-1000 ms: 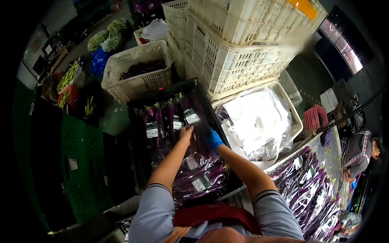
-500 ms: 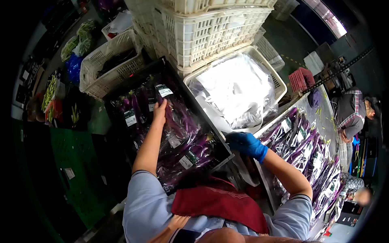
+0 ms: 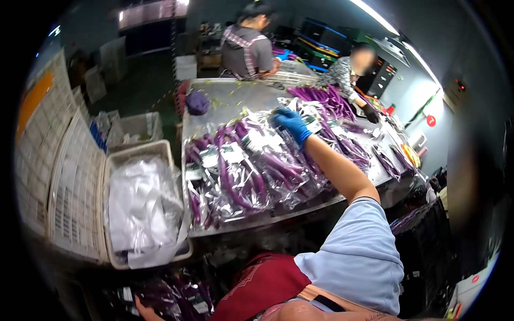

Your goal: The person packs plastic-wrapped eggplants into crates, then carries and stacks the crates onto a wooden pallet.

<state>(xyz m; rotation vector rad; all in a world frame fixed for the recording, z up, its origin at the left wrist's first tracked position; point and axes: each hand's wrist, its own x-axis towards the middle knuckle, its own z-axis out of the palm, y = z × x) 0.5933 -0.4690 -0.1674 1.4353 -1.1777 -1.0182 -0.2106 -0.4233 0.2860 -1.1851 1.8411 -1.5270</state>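
My right hand (image 3: 292, 124), in a blue glove, reaches out over the table to the far end of the bagged eggplants (image 3: 281, 168). Its fingers curl down onto the top of one bag; the fingertips are partly hidden. Long purple eggplants in clear plastic with white and dark labels lie side by side there. My bare left hand (image 3: 145, 311) is cut off by the lower edge of the view. Its visible fingers stretch out over bagged eggplants (image 3: 179, 294) in the dark crate below and do not appear to grip one.
A white basket (image 3: 170, 152) with white sheets and clear plastic stands left of the metal table (image 3: 214, 91). Stacked pale crates (image 3: 75, 198) rise further left. A purple bundle (image 3: 197, 102) and loose eggplants (image 3: 326, 99) lie on the table. Two co-workers (image 3: 246, 51) are beyond it.
The view has swung right toward the table. My gloved right hand has moved from beside the crate's corner onto the bagged eggplants. My left hand stays at the crate.
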